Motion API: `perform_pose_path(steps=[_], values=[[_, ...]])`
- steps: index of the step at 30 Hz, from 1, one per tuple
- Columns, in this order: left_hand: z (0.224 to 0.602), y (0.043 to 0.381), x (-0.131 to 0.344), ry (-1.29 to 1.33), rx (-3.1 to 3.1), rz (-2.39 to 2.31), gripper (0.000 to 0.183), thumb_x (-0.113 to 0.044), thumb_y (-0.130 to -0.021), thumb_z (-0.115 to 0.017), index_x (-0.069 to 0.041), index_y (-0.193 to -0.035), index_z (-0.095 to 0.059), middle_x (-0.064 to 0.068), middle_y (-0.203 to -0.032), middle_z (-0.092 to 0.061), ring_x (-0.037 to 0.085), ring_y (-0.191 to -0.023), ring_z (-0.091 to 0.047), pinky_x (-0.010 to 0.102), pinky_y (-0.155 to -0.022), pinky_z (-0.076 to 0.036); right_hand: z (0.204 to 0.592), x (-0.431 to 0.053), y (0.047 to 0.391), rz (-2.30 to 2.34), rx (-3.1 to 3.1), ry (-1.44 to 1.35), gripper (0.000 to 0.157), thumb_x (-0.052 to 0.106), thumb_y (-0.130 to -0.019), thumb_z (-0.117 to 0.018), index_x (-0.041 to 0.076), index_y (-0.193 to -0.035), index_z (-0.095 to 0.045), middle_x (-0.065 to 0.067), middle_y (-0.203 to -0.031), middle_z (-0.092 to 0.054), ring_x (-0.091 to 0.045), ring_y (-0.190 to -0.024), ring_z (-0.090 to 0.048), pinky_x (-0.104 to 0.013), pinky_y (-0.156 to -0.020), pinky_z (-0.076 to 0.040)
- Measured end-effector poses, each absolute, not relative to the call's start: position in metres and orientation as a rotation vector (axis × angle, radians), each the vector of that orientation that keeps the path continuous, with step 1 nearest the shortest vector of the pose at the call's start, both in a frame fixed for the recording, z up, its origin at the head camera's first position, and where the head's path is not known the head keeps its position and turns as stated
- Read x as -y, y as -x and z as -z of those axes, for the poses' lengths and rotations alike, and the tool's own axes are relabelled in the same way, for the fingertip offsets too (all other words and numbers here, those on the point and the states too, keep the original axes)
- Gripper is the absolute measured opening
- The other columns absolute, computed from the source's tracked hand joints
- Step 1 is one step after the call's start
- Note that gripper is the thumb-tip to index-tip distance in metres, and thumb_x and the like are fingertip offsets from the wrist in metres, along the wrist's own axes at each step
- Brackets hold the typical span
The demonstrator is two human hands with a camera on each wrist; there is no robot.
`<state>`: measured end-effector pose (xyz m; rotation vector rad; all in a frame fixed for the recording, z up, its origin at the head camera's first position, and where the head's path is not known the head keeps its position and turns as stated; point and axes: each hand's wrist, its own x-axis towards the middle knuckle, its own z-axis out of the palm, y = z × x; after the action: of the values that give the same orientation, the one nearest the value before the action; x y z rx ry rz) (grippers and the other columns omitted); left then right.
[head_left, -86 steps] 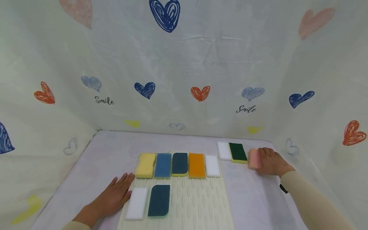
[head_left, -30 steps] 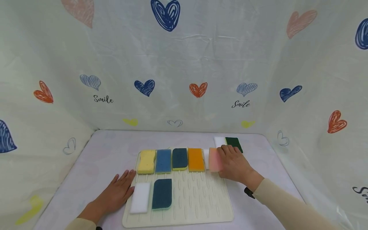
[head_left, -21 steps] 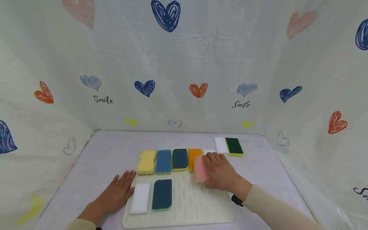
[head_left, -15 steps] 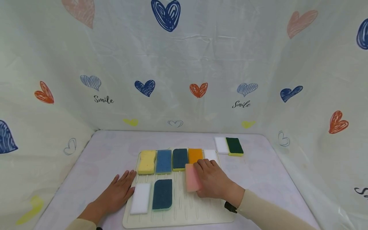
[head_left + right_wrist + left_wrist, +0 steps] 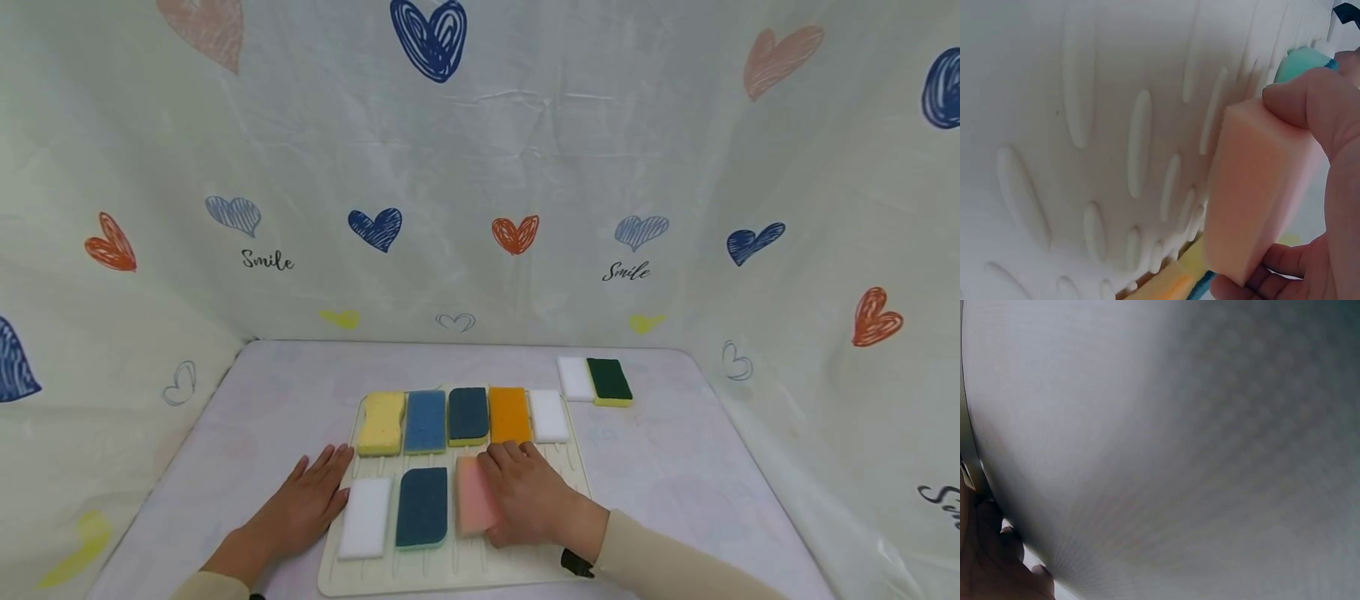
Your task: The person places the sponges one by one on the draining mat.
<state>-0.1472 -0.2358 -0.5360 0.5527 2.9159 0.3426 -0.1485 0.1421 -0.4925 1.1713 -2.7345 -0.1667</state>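
Note:
A pink sponge [image 5: 474,497] is gripped at its ends between the thumb and fingers of my right hand [image 5: 528,497], low over the ridged cream mat [image 5: 540,558]. In the right wrist view the pink sponge [image 5: 1260,187] stands close against the mat's ridges [image 5: 1139,144]. Just left of it on the mat lie a dark blue scouring sponge [image 5: 422,508] and a white sponge [image 5: 365,518]. My left hand [image 5: 300,506] lies flat with fingers spread at the mat's left edge, beside that white sponge.
Along the mat's back edge sit yellow [image 5: 381,423], blue [image 5: 425,422], dark blue [image 5: 468,414], orange [image 5: 510,414] and white [image 5: 548,416] sponges. Beyond the mat at the back right lie another white sponge [image 5: 575,379] and a dark green scouring sponge [image 5: 609,379]. A heart-printed curtain [image 5: 480,167] surrounds the table.
My right hand has carried the pink sponge from the table's right side leftward across the mat to beside the dark blue sponge in the front row. My left hand has stayed at the mat's edge.

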Motion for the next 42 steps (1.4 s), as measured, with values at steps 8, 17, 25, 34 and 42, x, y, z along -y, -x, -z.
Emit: perform_pose_path(steps=[8, 17, 25, 34, 42], values=[[0.5329, 0.1471, 0.2354, -0.546, -2.902, -0.353, 0.066, -0.035, -0.11, -0.054, 0.0, -0.163, -0.035, 0.021, -0.167, -0.04, 0.045, -0.155, -0.035, 0.071, -0.122, -0.026, 0.4983, -0.1376, 0.1451, 0.244, 2.756, -1.211, 0.084, 0.068, -0.081, -0.072, 0.008, -0.137, -0.055, -0.004, -0.12, -0.06, -0.021, -0.108, -0.055, -0.036, -0.088, -0.047], [0.5314, 0.1484, 0.2343, -0.522, -2.89, -0.347, 0.067, -0.035, -0.11, -0.054, 0.0, -0.164, -0.033, 0.021, -0.168, -0.038, 0.045, -0.156, -0.034, 0.071, -0.123, -0.025, 0.4991, -0.137, 0.1472, 0.284, 2.772, -1.208, 0.087, 0.074, -0.083, -0.069, 0.008, -0.139, -0.053, -0.005, -0.122, -0.06, -0.021, -0.109, -0.055, -0.037, -0.089, -0.047], [0.5319, 0.1499, 0.2329, -0.492, -2.867, -0.348, 0.069, -0.037, -0.111, -0.054, -0.002, -0.165, -0.031, 0.02, -0.169, -0.036, 0.044, -0.157, -0.031, 0.07, -0.124, -0.022, 0.5014, -0.1365, 0.1483, 0.289, 2.768, -1.208, 0.086, 0.075, -0.083, -0.068, 0.01, -0.137, -0.054, -0.003, -0.12, -0.06, -0.019, -0.107, -0.054, -0.035, -0.086, -0.045], [0.5344, 0.1504, 0.2332, -0.501, -2.868, -0.347, 0.068, -0.036, -0.111, -0.053, -0.001, -0.165, -0.031, 0.02, -0.168, -0.037, 0.045, -0.156, -0.032, 0.071, -0.123, -0.023, 0.5002, -0.1355, 0.147, 0.296, 2.823, -1.209, 0.087, 0.075, -0.084, -0.066, 0.01, -0.14, -0.054, -0.003, -0.124, -0.06, -0.02, -0.111, -0.056, -0.039, -0.094, -0.048], [0.5334, 0.149, 0.234, -0.51, -2.868, -0.37, 0.068, -0.036, -0.11, -0.054, -0.001, -0.165, -0.032, 0.02, -0.168, -0.037, 0.045, -0.156, -0.032, 0.071, -0.123, -0.023, 0.5001, -0.1357, 0.1465, 0.299, 2.817, -1.206, 0.087, 0.076, -0.084, -0.066, 0.01, -0.139, -0.054, -0.003, -0.123, -0.06, -0.02, -0.11, -0.056, -0.037, -0.092, -0.048]])
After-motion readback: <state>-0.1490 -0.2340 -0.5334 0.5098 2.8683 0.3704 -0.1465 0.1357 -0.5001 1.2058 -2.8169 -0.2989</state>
